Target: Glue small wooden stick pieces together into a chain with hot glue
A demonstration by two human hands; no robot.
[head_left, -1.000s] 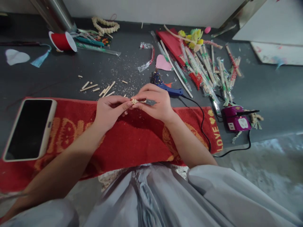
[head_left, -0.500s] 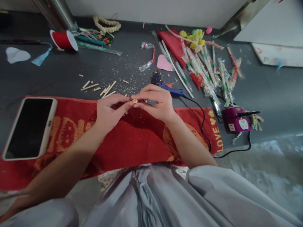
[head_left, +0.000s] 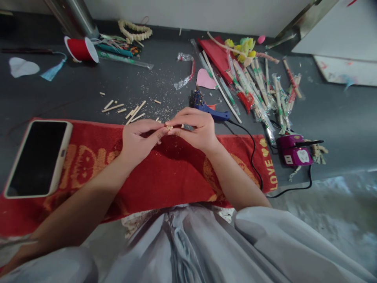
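Observation:
Between my fingertips is a small bundle of pale wooden stick pieces (head_left: 169, 127), its cut ends facing up toward me. My left hand (head_left: 140, 139) pinches it from one side with thumb and fingers. My right hand (head_left: 196, 127) grips the other side the same way, and its fingers hide part of the bundle. Both hands are over the far edge of a red towel (head_left: 176, 177). Several short cut sticks (head_left: 137, 112) lie just beyond my left hand. A blue glue gun (head_left: 216, 114) rests behind my right hand.
A phone (head_left: 37, 157) lies on the towel's left end. Wrapped sticks (head_left: 253, 86) are heaped at the back right. A purple power socket (head_left: 294, 150) with a black cable stands at the right. A red thread spool (head_left: 81, 50) sits at the back left.
Both hands keep their pinch on the small bundle. The bundle has been turned slightly between the fingertips, and the view has shifted a little.

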